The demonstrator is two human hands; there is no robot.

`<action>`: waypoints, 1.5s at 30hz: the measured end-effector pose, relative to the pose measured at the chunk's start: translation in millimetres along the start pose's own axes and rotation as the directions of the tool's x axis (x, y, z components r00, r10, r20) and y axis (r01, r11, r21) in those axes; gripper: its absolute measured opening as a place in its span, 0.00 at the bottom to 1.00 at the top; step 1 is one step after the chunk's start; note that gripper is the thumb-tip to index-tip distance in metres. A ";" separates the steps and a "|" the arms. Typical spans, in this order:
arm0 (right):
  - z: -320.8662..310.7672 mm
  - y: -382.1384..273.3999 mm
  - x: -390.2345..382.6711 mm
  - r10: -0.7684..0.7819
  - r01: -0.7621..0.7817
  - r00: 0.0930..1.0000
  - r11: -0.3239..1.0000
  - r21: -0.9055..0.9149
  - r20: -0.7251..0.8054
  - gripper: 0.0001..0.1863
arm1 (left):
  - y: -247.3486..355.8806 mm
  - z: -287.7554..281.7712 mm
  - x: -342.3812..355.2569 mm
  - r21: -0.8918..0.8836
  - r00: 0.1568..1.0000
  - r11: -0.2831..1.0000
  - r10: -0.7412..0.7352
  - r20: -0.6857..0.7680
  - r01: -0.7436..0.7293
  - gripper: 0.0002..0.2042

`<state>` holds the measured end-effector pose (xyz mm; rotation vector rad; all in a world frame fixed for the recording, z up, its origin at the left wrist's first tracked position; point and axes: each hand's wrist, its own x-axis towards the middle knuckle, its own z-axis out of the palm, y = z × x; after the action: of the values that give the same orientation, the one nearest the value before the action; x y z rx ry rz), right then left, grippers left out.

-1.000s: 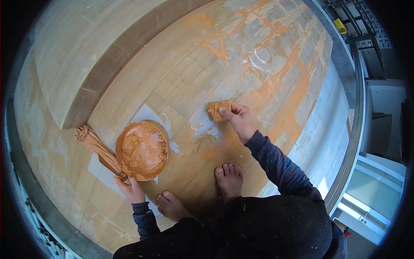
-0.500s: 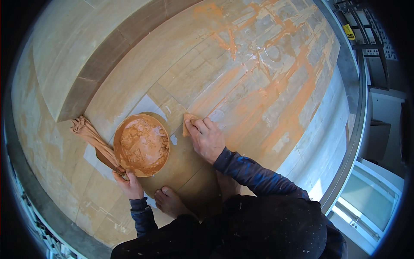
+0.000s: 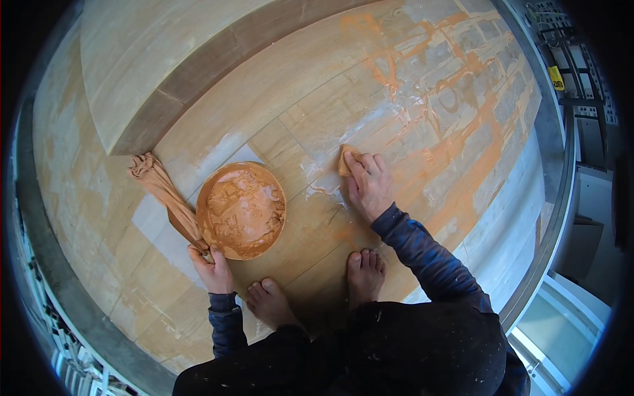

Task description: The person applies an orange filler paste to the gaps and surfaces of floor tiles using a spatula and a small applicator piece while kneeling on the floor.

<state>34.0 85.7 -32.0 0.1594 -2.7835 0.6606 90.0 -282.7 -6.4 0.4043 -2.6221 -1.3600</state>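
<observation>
Right hand (image 3: 372,188) pinched a tan sponge (image 3: 345,162) at the floor (image 3: 281,148), probably light, soft, slick, best gripped by its edges. Left hand (image 3: 212,269) curled at the near rim of a likely heavy bucket (image 3: 254,253) beside bunched cloth (image 3: 168,195); exact hold unclear.

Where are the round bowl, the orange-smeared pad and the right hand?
Round bowl (image 3: 203,212): head view, left inner wall.
Orange-smeared pad (image 3: 344,161): head view, exposed left side.
Right hand (image 3: 372,189): head view, back of the hand.
</observation>
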 end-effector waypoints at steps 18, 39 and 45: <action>16.9 -33.6 -5.2 -0.296 0.295 0.941 0.955 0.027 0.165 0.27 | -8.3 -3.4 0.3 0.014 0.999 0.999 0.029 0.017 -0.029 0.07; -16.3 15.1 7.5 -0.505 0.475 0.838 0.862 0.177 0.209 0.22 | 71.9 -81.7 -20.6 0.217 0.993 0.970 -0.109 -0.037 0.114 0.10; -49.8 -11.8 19.9 -0.197 -0.117 0.867 0.813 0.570 0.458 0.11 | 56.9 -152.4 -23.2 0.339 0.994 0.940 -0.075 0.084 0.043 0.12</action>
<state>28.9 97.0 21.5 0.5919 -2.9113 1.6698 142.8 -362.4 127.2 0.4747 -2.9523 -0.9631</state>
